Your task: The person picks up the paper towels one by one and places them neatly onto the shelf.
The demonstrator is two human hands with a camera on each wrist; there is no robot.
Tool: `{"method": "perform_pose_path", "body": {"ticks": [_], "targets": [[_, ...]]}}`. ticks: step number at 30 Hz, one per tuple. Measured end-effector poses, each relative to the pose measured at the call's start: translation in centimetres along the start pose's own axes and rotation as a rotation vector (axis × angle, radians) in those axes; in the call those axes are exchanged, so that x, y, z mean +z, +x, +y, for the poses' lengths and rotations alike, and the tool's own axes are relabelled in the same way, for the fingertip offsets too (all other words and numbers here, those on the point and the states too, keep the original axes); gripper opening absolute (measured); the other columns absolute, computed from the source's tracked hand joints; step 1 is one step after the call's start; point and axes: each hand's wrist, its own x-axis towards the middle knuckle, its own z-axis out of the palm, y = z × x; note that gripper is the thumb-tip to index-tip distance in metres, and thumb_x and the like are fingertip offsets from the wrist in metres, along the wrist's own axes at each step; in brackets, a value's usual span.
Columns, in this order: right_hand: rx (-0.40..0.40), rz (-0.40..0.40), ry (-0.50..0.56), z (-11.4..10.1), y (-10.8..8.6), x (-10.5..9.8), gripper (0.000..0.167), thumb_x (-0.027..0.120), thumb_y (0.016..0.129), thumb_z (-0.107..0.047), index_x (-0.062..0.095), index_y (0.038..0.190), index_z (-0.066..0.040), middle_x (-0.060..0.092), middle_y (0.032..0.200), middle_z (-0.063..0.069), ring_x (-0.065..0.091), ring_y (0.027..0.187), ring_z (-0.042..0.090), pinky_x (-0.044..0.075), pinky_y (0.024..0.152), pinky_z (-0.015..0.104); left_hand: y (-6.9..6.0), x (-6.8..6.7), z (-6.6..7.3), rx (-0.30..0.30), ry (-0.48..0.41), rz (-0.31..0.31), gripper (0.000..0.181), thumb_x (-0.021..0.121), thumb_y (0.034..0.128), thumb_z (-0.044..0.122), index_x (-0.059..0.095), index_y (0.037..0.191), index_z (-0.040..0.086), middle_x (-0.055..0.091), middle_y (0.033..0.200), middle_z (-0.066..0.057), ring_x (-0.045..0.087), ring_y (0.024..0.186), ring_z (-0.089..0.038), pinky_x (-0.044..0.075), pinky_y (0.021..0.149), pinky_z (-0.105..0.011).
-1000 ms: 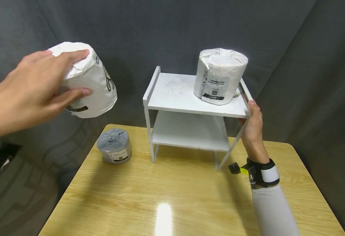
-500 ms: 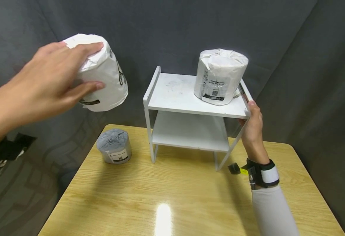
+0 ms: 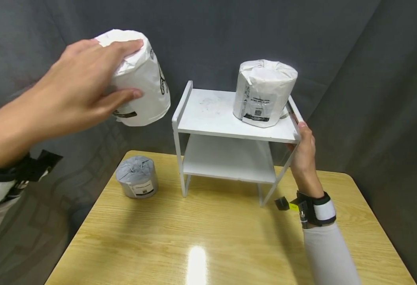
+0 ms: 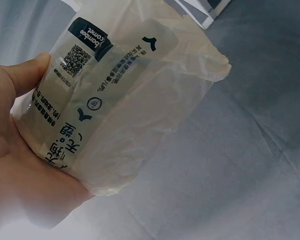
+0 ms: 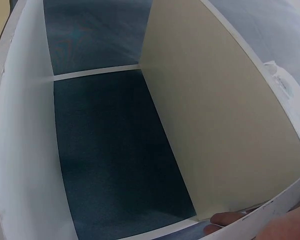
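White wrapped roll (image 3: 150,77), tilted, held in the air left of a white two-tier rack (image 3: 208,109) and apart from it. The left hand (image 3: 78,87) grasps the roll, thumb against its side, fingers over its top. The right hand (image 3: 304,152) grips the rack's right edge. A second white roll (image 3: 263,91) already stands on the top tier's right side; the held one is not yet set down. A grey roll (image 3: 131,180) stands on the bench (image 3: 215,225), left of the rack.
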Motion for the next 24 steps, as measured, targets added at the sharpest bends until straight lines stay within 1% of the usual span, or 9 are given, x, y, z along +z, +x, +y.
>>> {"method": "perform_pose_path", "body": {"ticks": [3,6,9,12,14,17,21,24], "targets": [[0.000,0.005,0.013,0.0,0.1,0.1,0.062,0.032,0.111,-0.041,0.044,0.160,-0.006,0.040,0.165,0.018,0.037,0.147,0.031,0.019,0.124,0.047,0.7,0.1,0.7,0.023,-0.003,0.011,0.081,0.079,0.0965,0.020,0.035,0.164,0.011,0.068,0.100,-0.014,0.062,0.104,-0.035,0.031,0.118,-0.060],[0.008,0.019,0.015,0.0,0.0,0.1,0.062,0.033,0.111,-0.041,0.045,0.159,-0.004,0.041,0.164,0.019,0.037,0.147,0.031,0.020,0.123,0.046,1.4,0.3,1.3,0.049,-0.006,0.022,0.079,0.079,0.0968,0.020,0.037,0.163,0.009,0.068,0.097,-0.013,0.062,0.101,-0.036,0.033,0.115,-0.061],[0.012,0.017,0.029,0.0,-0.1,0.2,0.062,0.032,0.111,-0.040,0.044,0.160,-0.003,0.040,0.165,0.019,0.037,0.147,0.030,0.021,0.124,0.044,1.9,0.5,1.8,0.062,-0.013,0.029,0.078,0.079,0.0972,0.021,0.037,0.162,0.009,0.070,0.105,-0.015,0.062,0.102,-0.036,0.034,0.114,-0.061],[-0.001,0.025,0.055,0.0,0.0,0.3,0.061,0.034,0.111,-0.038,0.045,0.158,-0.001,0.043,0.162,0.020,0.042,0.142,0.029,0.024,0.121,0.042,2.5,0.6,2.3,0.067,-0.017,0.031,0.078,0.078,0.0980,0.022,0.036,0.162,0.009,0.070,0.116,-0.018,0.062,0.105,-0.036,0.034,0.113,-0.061],[-0.003,0.029,0.044,0.1,0.0,0.4,0.061,0.034,0.111,-0.039,0.048,0.157,0.000,0.046,0.158,0.020,0.043,0.138,0.027,0.025,0.118,0.042,2.7,0.6,2.5,0.066,-0.020,0.029,0.078,0.077,0.0984,0.022,0.035,0.163,0.008,0.069,0.121,-0.020,0.062,0.106,-0.037,0.034,0.114,-0.062],[0.004,0.040,0.018,0.1,0.0,0.7,0.061,0.035,0.111,-0.040,0.051,0.154,0.001,0.049,0.152,0.019,0.044,0.133,0.023,0.025,0.113,0.043,3.0,0.6,2.7,0.079,-0.021,0.034,0.078,0.077,0.0988,0.022,0.035,0.163,0.007,0.068,0.122,-0.021,0.061,0.105,-0.038,0.034,0.114,-0.063],[0.006,0.041,-0.010,0.1,0.0,0.8,0.062,0.034,0.111,-0.041,0.053,0.152,0.001,0.049,0.151,0.017,0.042,0.135,0.023,0.024,0.114,0.046,3.4,0.9,3.1,0.099,-0.024,0.042,0.076,0.076,0.0993,0.022,0.036,0.162,0.007,0.069,0.120,-0.019,0.062,0.107,-0.038,0.033,0.115,-0.061],[0.000,0.046,-0.013,0.1,0.0,0.8,0.061,0.033,0.111,-0.040,0.054,0.152,0.000,0.051,0.148,0.016,0.044,0.133,0.023,0.024,0.115,0.046,3.9,1.2,3.4,0.100,-0.029,0.036,0.075,0.074,0.1005,0.024,0.035,0.162,0.007,0.069,0.120,-0.018,0.062,0.110,-0.038,0.032,0.117,-0.060]]}}
